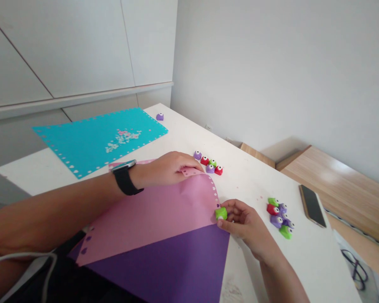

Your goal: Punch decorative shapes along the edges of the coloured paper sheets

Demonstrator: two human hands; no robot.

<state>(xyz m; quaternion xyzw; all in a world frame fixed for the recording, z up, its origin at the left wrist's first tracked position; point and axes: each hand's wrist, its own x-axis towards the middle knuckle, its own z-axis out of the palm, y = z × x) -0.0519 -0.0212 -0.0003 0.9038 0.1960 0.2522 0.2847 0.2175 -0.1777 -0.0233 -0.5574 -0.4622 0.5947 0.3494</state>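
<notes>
My left hand, with a black watch on its wrist, pinches the far corner of a pink paper sheet and lifts it slightly. My right hand grips a green craft paper punch at the sheet's edge, where a line of small heart-shaped holes runs along the paper. The pink sheet lies on a larger purple paper sheet. A row of several small punches in red, purple and green stands just beyond my left fingers.
A teal paper sheet with punched edges and paper scraps lies on the white table. Nearby are a purple punch, a punch cluster and a phone. Glasses lie below the table's right edge.
</notes>
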